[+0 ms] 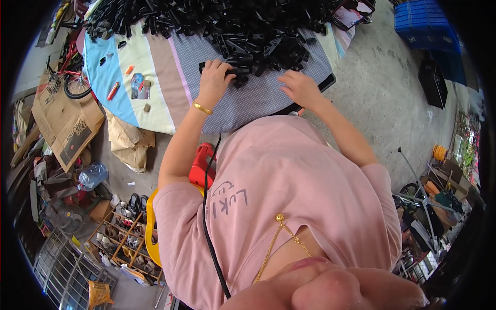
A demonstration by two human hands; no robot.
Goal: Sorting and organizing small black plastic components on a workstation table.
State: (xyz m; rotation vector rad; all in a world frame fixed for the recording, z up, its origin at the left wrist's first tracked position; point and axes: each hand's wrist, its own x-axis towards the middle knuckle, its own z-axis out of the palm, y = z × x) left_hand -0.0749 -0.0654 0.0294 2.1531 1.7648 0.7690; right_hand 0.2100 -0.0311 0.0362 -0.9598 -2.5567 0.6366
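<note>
A large heap of black plastic parts [206, 26] covers the far side of a cloth-topped table [168, 88]. My left hand [214, 80], with a gold bangle at the wrist, is closed around a black plastic piece [241, 70] at the heap's near edge. Other small black parts lie just beside its thumb. To the right, my right hand [301, 89] hovers over or rests on the dotted cloth, I cannot tell which. Its fingers are bent and apart, with nothing visible between them.
A red lighter [113, 91], a card [140, 88] and an orange piece [129, 69] lie on the table's left. A dark flat edge [327, 82] shows under my right wrist. Blue crates [423, 26] stand far right; cardboard [67, 119] and a shoe rack [124, 235] are left.
</note>
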